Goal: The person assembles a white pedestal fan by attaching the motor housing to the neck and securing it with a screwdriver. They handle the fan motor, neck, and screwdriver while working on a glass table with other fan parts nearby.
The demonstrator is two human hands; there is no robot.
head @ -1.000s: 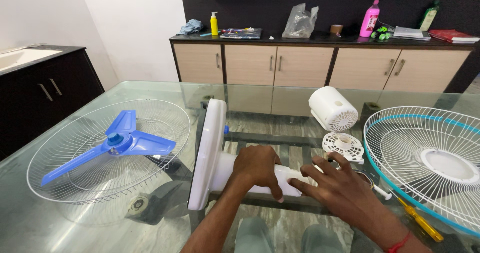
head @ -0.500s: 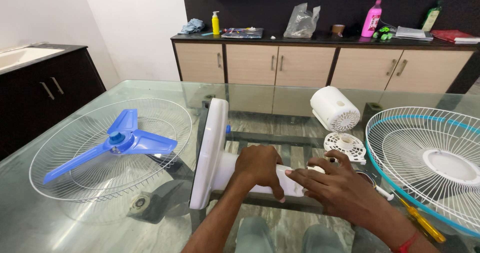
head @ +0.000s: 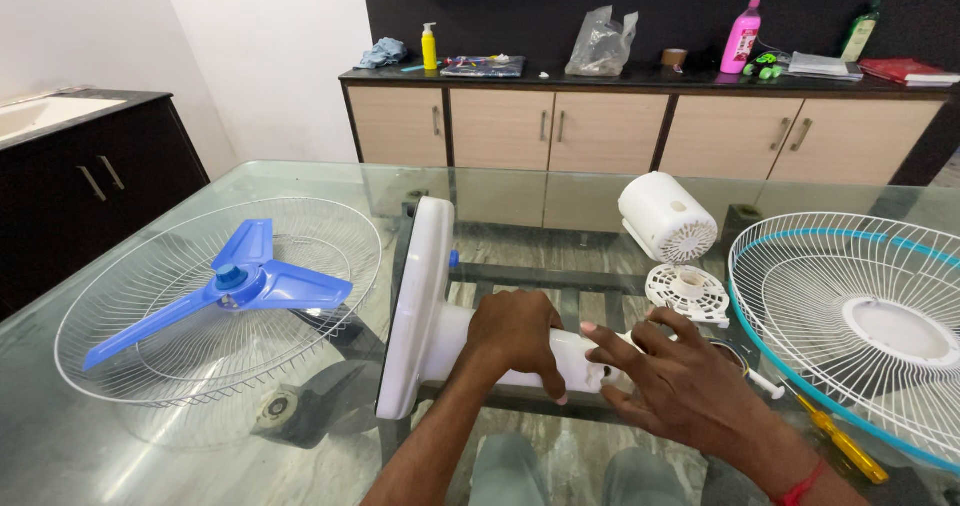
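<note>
Here, the white fan stand (head: 455, 341) lies on its side near the front edge of the glass surface (head: 300, 181), its round base upright at the left and its column pointing right. The left hand (head: 515, 336) is closed over the top of the column, fingers curled down its near side. The right hand (head: 675, 386) rests at the column's free end, fingers partly open and spread, fingertips (head: 600, 334) touching the white end piece; whether it grips anything cannot be determined.

To the left of the base lies a white wire fan guard (head: 215, 306), with the blue three-blade fan blade (head: 230, 281) resting in it. Beyond the right hand stands a white motor housing (head: 667, 216), and just in front of it lies a round white vented cover (head: 687, 293). At the far right lies a second wire fan guard with a light blue rim (head: 860, 326). A yellow-handled screwdriver (head: 845, 446) lies between that guard and the right wrist.

Behind the surface, a cabinet with beige doors (head: 600, 131) carries a yellow bottle (head: 429, 46), a pink bottle (head: 741, 38) and a clear plastic bag (head: 602, 44).
</note>
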